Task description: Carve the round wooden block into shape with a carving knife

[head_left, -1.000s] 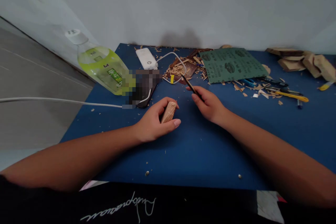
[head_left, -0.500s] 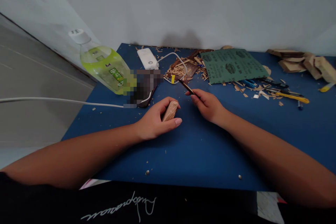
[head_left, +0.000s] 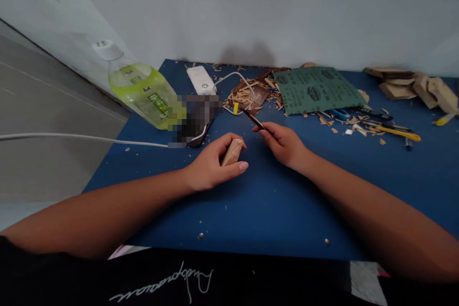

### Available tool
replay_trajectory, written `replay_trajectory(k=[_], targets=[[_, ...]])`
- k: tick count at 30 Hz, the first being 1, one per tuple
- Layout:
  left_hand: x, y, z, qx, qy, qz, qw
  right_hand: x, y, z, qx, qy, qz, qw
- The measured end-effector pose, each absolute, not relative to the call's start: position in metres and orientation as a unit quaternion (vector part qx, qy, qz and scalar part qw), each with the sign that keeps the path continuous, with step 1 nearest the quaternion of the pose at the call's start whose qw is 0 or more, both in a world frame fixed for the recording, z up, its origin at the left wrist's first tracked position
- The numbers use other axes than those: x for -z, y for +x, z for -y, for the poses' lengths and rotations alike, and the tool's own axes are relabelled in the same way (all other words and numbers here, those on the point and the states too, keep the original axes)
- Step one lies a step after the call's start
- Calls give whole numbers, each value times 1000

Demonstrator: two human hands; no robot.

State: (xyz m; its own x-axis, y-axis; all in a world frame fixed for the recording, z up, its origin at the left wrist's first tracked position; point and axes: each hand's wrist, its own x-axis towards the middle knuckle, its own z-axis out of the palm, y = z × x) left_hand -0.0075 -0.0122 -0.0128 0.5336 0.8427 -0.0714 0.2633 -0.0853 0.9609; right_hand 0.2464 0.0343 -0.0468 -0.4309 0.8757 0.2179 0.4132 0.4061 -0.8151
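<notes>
Both clamped: left grip (head_left: 208, 165) on wood block (head_left: 232, 152), right grip (head_left: 284, 145) on dark tool (head_left: 255, 120), tip (head_left: 245, 111) now lower.

The blue table (head_left: 272, 220) carries a bottle (head_left: 141, 91), wood shavings (head_left: 244, 94), a green sheet (head_left: 319, 91) and wooden blocks (head_left: 428, 88).

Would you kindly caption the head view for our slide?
Left hand holds wooden block; right hand holds slim dark tool.

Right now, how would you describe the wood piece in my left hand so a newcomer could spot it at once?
Start with the blue table, and just left of its middle find your left hand. The wood piece is the pale, carved-looking block in its curled grip. Unlike the wood blocks at the table's far right, it is held, not lying among others.
</notes>
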Motion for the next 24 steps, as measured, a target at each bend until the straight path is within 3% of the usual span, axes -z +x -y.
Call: replay_trajectory(k=[18, 24], targets=[[15, -8, 13, -277, 681, -398, 549, 43, 246, -27, -232, -383, 810, 379], [17, -8, 12, -283, 691, -399, 533, 41, 246, -19, -252, -343, 847, 319]])
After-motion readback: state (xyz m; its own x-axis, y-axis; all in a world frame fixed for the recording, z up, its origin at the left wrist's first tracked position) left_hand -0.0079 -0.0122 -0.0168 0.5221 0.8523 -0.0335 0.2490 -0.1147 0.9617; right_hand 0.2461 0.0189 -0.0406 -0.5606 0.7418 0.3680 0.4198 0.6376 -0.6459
